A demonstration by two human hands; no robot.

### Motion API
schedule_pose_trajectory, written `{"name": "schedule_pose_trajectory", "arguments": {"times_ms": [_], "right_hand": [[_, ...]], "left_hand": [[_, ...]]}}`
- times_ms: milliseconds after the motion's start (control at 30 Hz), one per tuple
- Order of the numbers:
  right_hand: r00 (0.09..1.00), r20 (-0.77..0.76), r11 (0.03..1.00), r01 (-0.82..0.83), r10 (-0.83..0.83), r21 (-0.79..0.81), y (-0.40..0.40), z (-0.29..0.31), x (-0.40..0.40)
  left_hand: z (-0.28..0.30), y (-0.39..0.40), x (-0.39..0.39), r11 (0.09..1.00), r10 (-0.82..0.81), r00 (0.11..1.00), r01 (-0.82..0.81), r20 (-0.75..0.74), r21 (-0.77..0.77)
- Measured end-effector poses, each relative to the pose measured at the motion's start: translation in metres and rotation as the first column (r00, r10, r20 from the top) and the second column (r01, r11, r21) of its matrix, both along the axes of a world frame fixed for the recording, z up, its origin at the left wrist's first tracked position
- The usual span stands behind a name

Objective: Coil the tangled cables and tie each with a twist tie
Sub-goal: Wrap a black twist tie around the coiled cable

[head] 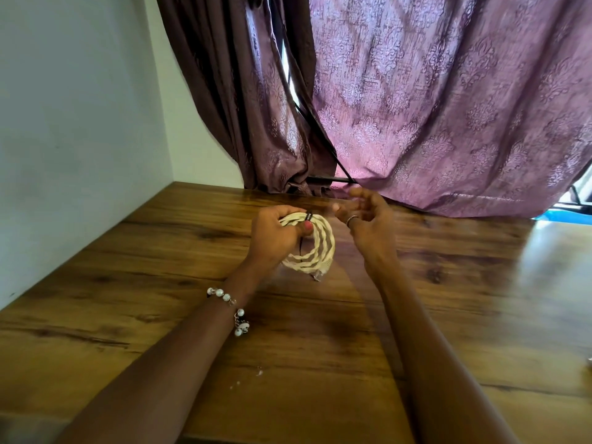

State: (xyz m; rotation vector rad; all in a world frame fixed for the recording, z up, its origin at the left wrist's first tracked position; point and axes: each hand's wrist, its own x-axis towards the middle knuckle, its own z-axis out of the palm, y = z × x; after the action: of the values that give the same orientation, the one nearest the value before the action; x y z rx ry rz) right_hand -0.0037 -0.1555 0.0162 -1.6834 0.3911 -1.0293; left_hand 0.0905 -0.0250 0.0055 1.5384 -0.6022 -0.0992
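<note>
— So, centre of the frame?

— Left hand [274, 237] gripping a coiled white cable [315, 243], fingers curled over the top of the coil, thumb with a pink nail pressed on its inner edge. Held just above the wooden worktop [128, 283], or touching it; hard to say which.

— Tied at all?

— Wrapped at the top by a small dark twist tie [309, 216], right beside the left fingertips. Plug end [317, 276] hanging at the bottom of the coil, pointing toward the lower edge of the frame.

— And to the right of that?

— Right hand [365, 216] just beside the coil, not touching it, fingers loosely spread and slightly blurred, holding nothing. Ring [351, 219] on one finger.

— Anything on the arms?

— Beaded bracelet [229, 304] on the left wrist, lower left of centre.

— Behind the hands?

— Purple patterned curtain [448, 107] filling the upper right, darker folds at upper centre, thin black cord [344, 171] running down between them. Pale wall [80, 107] in the upper left. A few white crumbs [259, 371] on the wood near the bottom centre.
</note>
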Motion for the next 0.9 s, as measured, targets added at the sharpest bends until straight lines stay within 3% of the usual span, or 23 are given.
{"name": "schedule_pose_trajectory", "arguments": {"times_ms": [33,100,200,267,533,600,767,900], "right_hand": [[0.999,0.025,0.985,-0.033,0.038,-0.171,0.002,0.005,-0.003],[0.984,-0.069,0.873,-0.177,0.163,-0.454,0.009,0.01,-0.005],[0.961,-0.267,0.519,-0.262,0.067,-0.814,0.014,0.001,0.004],[0.953,-0.304,0.383,-0.279,-0.007,-0.881,0.016,-0.007,0.01],[0.99,-0.099,0.158,-0.082,-0.101,-0.984,0.028,-0.015,0.016],[0.994,-0.09,0.249,-0.073,-0.059,-0.966,0.025,-0.019,0.018],[0.991,-0.076,0.719,-0.129,0.106,-0.682,0.021,-0.021,0.02],[0.984,-0.044,0.875,-0.175,0.174,-0.452,0.02,-0.014,0.017]], "left_hand": [[0.001,0.001,0.001,1.0,0.016,0.998,-0.016,-0.064,-0.002],[0.005,0.003,0.002,1.0,0.007,0.984,-0.01,-0.179,-0.011],[0.01,0.007,-0.002,1.0,-0.003,0.951,-0.002,-0.309,-0.016],[0.013,0.01,-0.002,1.0,0.017,0.929,-0.022,-0.371,-0.01],[0.011,0.011,0.006,1.0,0.005,0.879,0.0,-0.477,0.012],[0.008,0.008,0.008,1.0,-0.008,0.879,0.006,-0.478,-0.006],[0.001,0.011,0.01,0.989,-0.138,0.934,0.148,-0.33,0.003],[0.001,0.011,-0.002,0.973,-0.209,0.954,0.224,-0.215,0.048]]}}
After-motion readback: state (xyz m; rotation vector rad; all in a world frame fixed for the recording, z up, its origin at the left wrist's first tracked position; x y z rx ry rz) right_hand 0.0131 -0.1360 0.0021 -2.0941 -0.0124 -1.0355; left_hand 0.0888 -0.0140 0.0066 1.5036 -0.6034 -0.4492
